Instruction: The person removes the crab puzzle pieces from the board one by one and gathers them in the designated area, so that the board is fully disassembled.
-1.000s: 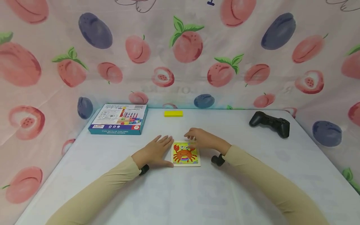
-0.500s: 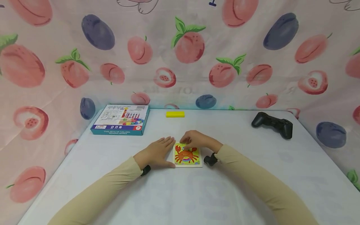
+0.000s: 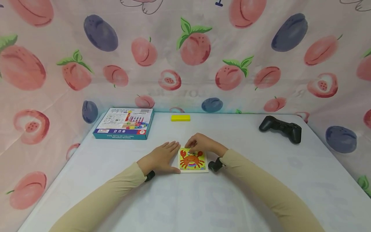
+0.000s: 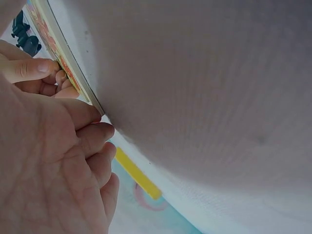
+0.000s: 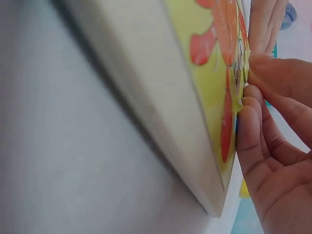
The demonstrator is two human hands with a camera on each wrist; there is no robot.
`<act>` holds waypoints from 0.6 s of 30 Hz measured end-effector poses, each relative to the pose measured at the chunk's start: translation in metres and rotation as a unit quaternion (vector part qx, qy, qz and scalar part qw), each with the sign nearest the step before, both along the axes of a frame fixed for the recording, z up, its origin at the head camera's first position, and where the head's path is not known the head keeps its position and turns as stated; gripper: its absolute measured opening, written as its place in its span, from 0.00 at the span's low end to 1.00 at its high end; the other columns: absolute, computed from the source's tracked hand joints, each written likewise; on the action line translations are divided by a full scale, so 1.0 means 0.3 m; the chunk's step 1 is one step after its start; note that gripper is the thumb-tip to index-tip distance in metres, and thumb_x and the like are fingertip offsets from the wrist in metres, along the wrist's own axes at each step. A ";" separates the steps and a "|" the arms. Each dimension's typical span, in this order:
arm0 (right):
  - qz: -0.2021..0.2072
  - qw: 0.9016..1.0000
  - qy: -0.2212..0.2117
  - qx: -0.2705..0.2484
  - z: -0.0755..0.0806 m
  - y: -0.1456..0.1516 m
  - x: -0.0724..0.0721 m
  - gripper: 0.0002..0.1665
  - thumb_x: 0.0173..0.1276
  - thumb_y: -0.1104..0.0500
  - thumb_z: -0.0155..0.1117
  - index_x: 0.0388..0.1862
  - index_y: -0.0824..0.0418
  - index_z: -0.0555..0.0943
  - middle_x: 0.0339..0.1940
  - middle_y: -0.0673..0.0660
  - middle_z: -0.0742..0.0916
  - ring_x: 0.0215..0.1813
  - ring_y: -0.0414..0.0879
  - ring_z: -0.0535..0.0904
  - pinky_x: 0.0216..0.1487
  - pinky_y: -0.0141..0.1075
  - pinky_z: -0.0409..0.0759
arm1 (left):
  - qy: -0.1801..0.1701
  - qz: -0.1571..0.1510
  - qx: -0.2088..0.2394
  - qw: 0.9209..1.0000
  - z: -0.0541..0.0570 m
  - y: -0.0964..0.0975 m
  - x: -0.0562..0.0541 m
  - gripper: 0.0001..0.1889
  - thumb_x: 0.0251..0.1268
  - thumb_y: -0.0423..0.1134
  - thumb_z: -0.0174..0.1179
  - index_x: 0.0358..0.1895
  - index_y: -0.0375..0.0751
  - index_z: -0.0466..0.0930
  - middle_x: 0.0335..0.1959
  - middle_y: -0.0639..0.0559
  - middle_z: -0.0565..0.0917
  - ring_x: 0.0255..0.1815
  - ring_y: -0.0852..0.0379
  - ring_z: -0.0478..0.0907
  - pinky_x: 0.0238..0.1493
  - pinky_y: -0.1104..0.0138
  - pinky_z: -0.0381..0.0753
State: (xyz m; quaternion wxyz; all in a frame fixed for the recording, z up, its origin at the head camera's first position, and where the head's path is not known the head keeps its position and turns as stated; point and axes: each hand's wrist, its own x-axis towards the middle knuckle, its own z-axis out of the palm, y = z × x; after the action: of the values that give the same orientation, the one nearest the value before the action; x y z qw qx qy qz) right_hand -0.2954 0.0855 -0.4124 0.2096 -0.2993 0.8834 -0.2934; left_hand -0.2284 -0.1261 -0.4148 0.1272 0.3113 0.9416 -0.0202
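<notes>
a booth-like tabletop corner, the wider building impossible to tell: peach-and-plum print cloth (image 3: 185, 82) spans the upper frame and both sides, enclosing a white bench (image 3: 185, 203) with boxed bead toy (image 3: 123, 124), left, and game controller (image 3: 280, 126), right.

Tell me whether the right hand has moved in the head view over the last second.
Yes: judged against the yellow block, the right hand has shifted left, further across the top of the crab puzzle.
</notes>
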 end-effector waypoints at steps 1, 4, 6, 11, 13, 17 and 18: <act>-0.003 1.000 -0.003 -0.002 -0.001 0.000 -0.001 0.14 0.58 0.63 0.69 0.44 0.61 0.85 0.38 0.54 0.88 0.33 0.39 0.77 0.41 0.27 0.80 | 0.001 -0.001 0.000 1.000 0.000 0.000 0.000 0.55 0.50 0.73 0.53 0.75 0.42 0.48 0.77 0.48 0.51 0.78 0.50 0.46 0.77 0.57 0.48; -0.011 1.000 -0.009 -0.006 -0.004 0.000 -0.002 0.13 0.58 0.63 0.69 0.43 0.61 0.86 0.37 0.54 0.88 0.32 0.39 0.77 0.41 0.27 0.80 | 0.002 -0.003 -0.001 1.000 0.000 -0.002 0.000 0.55 0.50 0.74 0.53 0.75 0.42 0.48 0.77 0.48 0.51 0.78 0.50 0.46 0.77 0.57 0.48; -0.019 1.000 -0.012 -0.010 -0.007 -0.001 -0.003 0.12 0.58 0.64 0.69 0.43 0.61 0.86 0.37 0.54 0.88 0.32 0.39 0.77 0.41 0.28 0.80 | 0.000 -0.003 0.003 1.000 0.001 -0.003 0.001 0.54 0.50 0.73 0.53 0.75 0.42 0.48 0.77 0.48 0.52 0.78 0.50 0.46 0.77 0.56 0.48; -0.040 0.999 -0.020 -0.025 -0.013 -0.002 -0.004 0.10 0.58 0.65 0.68 0.40 0.59 0.86 0.35 0.53 0.88 0.32 0.40 0.77 0.41 0.29 0.81 | -0.001 -0.002 0.004 1.000 0.005 -0.003 0.003 0.54 0.51 0.73 0.53 0.75 0.41 0.48 0.76 0.48 0.52 0.78 0.50 0.46 0.77 0.57 0.48; -0.045 0.998 -0.020 -0.030 -0.013 -0.002 -0.004 0.10 0.57 0.66 0.68 0.39 0.59 0.87 0.34 0.52 0.88 0.32 0.40 0.77 0.41 0.29 0.81 | -0.001 -0.002 0.002 1.000 0.007 -0.001 0.004 0.54 0.51 0.73 0.53 0.75 0.41 0.47 0.76 0.48 0.52 0.78 0.50 0.46 0.77 0.57 0.48; -0.057 0.997 -0.025 -0.036 -0.012 -0.004 -0.002 0.09 0.57 0.66 0.69 0.37 0.58 0.87 0.33 0.52 0.88 0.32 0.41 0.77 0.40 0.29 0.81 | 0.000 -0.003 0.000 1.000 0.010 0.000 0.004 0.54 0.51 0.73 0.53 0.75 0.41 0.48 0.76 0.48 0.52 0.78 0.50 0.46 0.77 0.57 0.49; -0.061 0.997 -0.027 -0.038 -0.011 -0.005 0.000 0.09 0.57 0.66 0.69 0.37 0.58 0.87 0.33 0.51 0.88 0.32 0.41 0.77 0.40 0.29 0.81 | -0.001 -0.003 -0.001 1.000 0.010 0.000 0.004 0.54 0.51 0.73 0.53 0.75 0.41 0.47 0.76 0.48 0.52 0.78 0.50 0.46 0.77 0.57 0.49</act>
State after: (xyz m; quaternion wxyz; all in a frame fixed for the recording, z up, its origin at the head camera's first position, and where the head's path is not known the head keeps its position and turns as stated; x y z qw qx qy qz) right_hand -0.2956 0.0841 -0.4157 0.2034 -0.2446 0.8823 -0.3470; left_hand -0.2271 -0.1261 -0.4118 0.1279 0.3136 0.9407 -0.0209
